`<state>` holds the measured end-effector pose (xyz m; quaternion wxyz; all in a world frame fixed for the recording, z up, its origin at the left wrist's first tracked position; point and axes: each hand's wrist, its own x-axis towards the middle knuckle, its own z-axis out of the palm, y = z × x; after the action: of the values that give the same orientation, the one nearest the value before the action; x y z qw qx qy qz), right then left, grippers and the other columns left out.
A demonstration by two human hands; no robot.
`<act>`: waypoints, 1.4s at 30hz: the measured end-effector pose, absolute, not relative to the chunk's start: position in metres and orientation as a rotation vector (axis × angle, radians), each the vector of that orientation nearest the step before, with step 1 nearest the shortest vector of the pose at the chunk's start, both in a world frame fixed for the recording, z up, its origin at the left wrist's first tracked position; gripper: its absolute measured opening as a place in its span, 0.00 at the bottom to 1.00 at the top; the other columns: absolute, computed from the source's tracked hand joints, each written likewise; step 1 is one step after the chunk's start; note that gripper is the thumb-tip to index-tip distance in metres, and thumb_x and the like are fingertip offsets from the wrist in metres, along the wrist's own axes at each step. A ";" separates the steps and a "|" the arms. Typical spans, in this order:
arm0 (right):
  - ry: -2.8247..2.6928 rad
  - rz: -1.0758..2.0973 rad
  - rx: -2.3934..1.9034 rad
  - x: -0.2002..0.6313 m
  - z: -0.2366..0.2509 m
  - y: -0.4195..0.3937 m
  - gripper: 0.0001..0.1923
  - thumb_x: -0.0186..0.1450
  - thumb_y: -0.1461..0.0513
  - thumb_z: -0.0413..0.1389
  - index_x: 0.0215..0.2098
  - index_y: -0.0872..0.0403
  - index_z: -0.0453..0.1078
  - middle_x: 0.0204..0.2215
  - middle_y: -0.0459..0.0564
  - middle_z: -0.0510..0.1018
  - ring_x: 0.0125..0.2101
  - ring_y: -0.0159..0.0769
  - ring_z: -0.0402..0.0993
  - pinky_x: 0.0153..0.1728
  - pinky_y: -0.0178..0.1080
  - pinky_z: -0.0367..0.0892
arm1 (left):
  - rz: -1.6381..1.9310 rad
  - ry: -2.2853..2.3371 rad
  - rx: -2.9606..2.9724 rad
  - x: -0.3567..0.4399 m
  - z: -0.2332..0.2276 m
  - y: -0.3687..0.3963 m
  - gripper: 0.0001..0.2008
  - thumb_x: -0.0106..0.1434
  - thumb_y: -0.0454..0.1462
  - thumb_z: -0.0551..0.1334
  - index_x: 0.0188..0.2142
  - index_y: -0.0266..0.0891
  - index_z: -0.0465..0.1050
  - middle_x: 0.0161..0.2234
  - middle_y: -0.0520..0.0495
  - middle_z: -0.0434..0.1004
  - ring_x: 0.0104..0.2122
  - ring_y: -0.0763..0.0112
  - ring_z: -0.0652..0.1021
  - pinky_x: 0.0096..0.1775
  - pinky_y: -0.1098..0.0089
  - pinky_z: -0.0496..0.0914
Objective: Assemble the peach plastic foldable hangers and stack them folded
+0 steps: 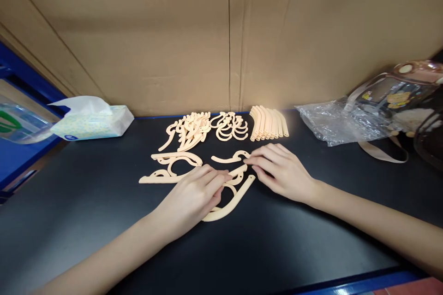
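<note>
Left hand point(195, 196) pinches the curved piece point(231, 202), long axis running up-right toward the right hand point(280, 170), whose fingers press its far end.

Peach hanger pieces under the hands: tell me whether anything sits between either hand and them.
Nothing visible does. The left hand already rests on the curved hanger piece, and the right hand touches its upper end beside the small hook piece on the black table.

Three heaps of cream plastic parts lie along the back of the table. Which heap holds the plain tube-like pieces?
The rightmost heap, just behind the right hand: plain bent tubes laid side by side. The left heap and middle heap hold flat, curly hook shapes.
</note>
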<state>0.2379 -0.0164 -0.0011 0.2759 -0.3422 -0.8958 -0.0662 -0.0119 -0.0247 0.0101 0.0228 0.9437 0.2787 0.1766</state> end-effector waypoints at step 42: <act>-2.587 0.243 -1.214 0.306 0.036 -0.009 0.15 0.71 0.64 0.41 0.39 0.52 0.70 0.38 0.51 0.73 0.39 0.38 0.70 0.40 0.42 0.67 | 0.125 0.743 3.303 0.007 0.022 0.026 0.11 0.68 0.27 0.52 0.44 0.35 0.71 0.41 0.44 0.77 0.39 0.64 0.75 0.41 0.65 0.67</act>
<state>0.3058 -0.0092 0.0355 0.1364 -0.4193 -0.8936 0.0838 0.0074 0.0262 0.0222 -0.1230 0.9675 0.2177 0.0366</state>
